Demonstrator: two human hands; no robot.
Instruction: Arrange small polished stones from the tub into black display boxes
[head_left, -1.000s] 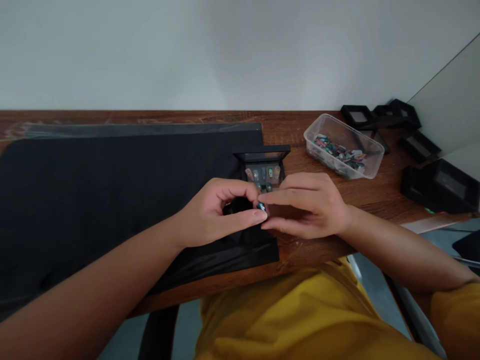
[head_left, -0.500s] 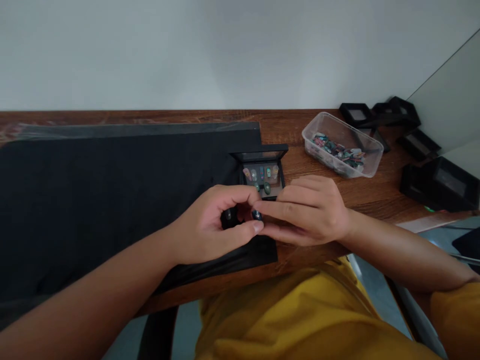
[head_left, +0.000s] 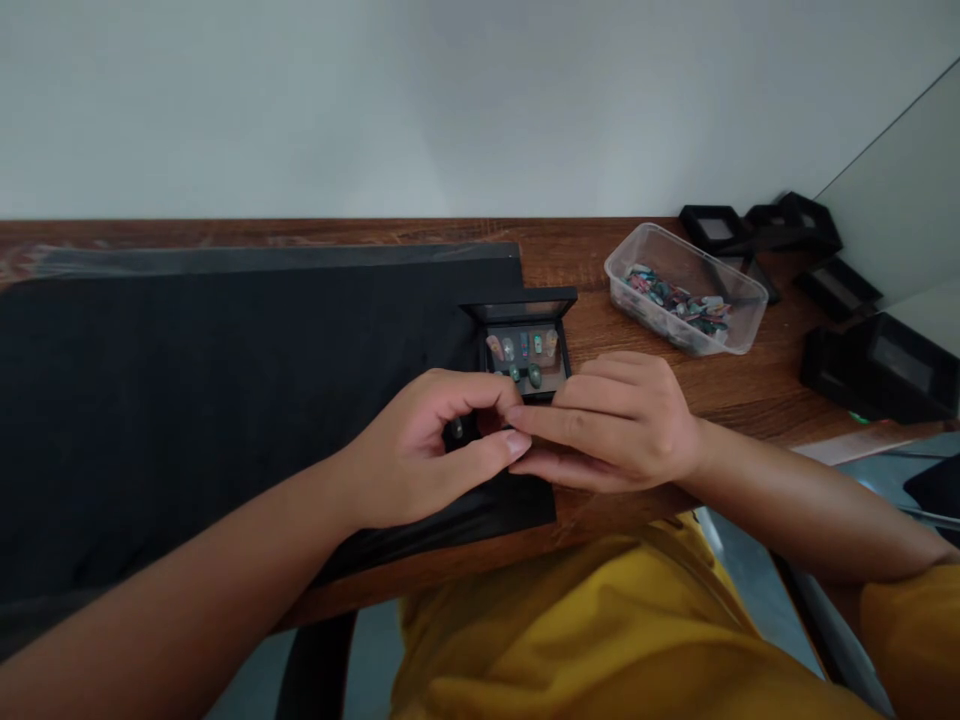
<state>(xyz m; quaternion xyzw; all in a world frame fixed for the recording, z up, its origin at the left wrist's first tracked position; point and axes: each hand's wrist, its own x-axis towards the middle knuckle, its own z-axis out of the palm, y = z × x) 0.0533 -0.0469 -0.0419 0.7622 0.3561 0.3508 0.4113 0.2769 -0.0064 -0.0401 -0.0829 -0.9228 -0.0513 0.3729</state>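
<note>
My left hand [head_left: 439, 450] and my right hand [head_left: 622, 425] meet at the fingertips over the edge of the black mat [head_left: 225, 400]. Both are closed in a pinch around a small dark press-on nail, now mostly covered by my left thumb. Just beyond my fingers stands an open black display case [head_left: 566, 355], its windowed lid tilted up. Inside, a row of patterned press-on nails [head_left: 525, 345] lies at the back, with green ones [head_left: 534, 376] in front. My hands hide the case's near edge. A small shiny dark piece [head_left: 457, 428] shows through the gap in my left hand.
A clear plastic tub [head_left: 739, 335] holding many loose nails stands to the right on the wooden table [head_left: 570, 260]. Several black cases [head_left: 836, 290] sit beyond it at the far right. A wall [head_left: 337, 110] rises behind the table.
My left thumb has slid slightly right over the dark nail, which showed between my fingertips before. Both hands otherwise stay in place, as does the case.
</note>
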